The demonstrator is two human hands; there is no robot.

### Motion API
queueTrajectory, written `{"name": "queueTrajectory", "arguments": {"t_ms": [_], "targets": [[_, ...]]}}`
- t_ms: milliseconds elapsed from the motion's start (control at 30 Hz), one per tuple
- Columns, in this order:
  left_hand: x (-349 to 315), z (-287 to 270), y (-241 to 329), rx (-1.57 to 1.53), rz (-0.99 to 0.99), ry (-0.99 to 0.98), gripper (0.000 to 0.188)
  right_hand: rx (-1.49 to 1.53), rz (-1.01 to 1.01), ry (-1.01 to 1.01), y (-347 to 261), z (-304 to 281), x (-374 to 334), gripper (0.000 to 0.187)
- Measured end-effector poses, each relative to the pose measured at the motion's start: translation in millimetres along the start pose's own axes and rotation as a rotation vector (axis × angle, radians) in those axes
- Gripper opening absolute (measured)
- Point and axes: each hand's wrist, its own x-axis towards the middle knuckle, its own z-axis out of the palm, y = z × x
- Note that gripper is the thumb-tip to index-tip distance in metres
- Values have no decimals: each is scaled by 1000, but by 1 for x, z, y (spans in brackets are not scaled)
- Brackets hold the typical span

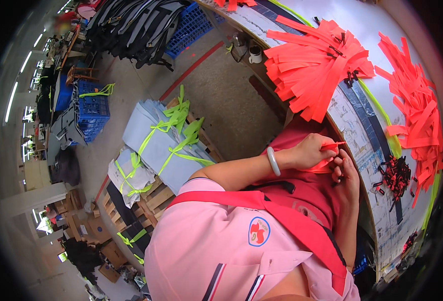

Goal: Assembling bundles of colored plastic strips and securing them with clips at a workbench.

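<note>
My left hand (310,151), with a pale bangle (273,161) at the wrist, is closed on a red fabric strip (333,145). More of the strip hangs below its fingers. My right hand (347,173) is close beside it, fingers curled in around the strip's end; what they pinch is too small to make out. Both hands are over my red apron (301,200), at the table's near edge. On the table a fanned bundle of red strips (311,65) lies with small black pieces on it. A heap of small black-and-red pieces (396,175) lies nearer the hands.
Another pile of red strips (417,115) covers the right of the white worktable (354,125). Light blue fabric bundles (156,140) tied with lime strips rest on a wooden pallet (156,198). Blue crates (91,108) and dark fabric pieces (131,30) stand further off.
</note>
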Motion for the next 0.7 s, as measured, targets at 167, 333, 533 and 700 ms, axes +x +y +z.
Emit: {"name": "queueTrajectory", "arguments": {"t_ms": [167, 333, 533, 700], "targets": [[-2, -1, 12, 52, 6, -77, 11, -170, -82, -90, -3, 2, -1, 30], [-1, -1, 43, -87, 38, -103, 9, -205, -175, -90, -15, 15, -3, 27], [0, 1, 41, -101, -168, -208, 8, -391, -371, 2, -29, 7, -15, 21], [-6, 2, 36, -235, -260, -140, 12, -394, -270, -33, -32, 22, -17, 23]]}}
